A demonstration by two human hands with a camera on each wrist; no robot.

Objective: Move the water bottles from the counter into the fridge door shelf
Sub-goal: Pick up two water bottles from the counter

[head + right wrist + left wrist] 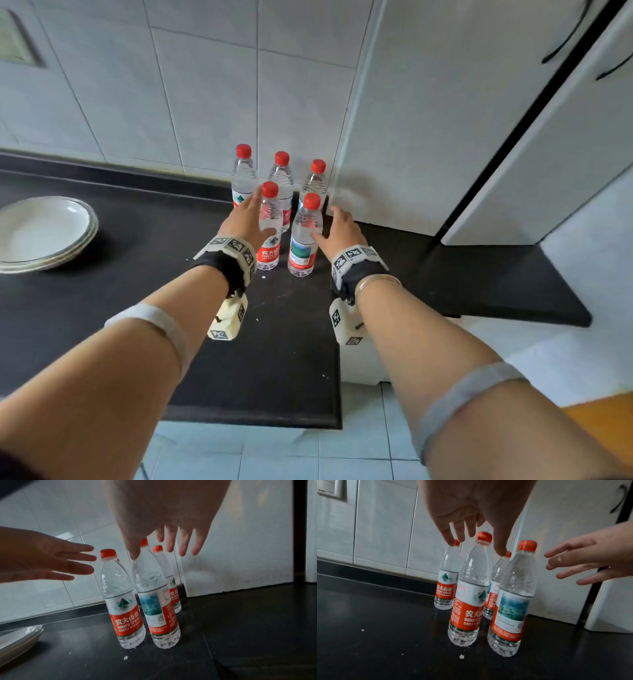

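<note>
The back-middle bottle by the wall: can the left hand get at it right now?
Probably not directly. The left hand reaches the front-left bottle, which stands before the back-middle bottle; only the cap is free from above.

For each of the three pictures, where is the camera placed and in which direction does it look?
Head: worn on the head, looks forward and down at five bottles on the black counter; both forearms, left hand and right hand show.
Left wrist: under the left hand, looks along its fingers at the bottles; the right hand enters too.
Right wrist: under the right hand, looks at the bottles; the left hand enters.
Shared: both wrist views show the front left bottle and front right bottle.
</note>
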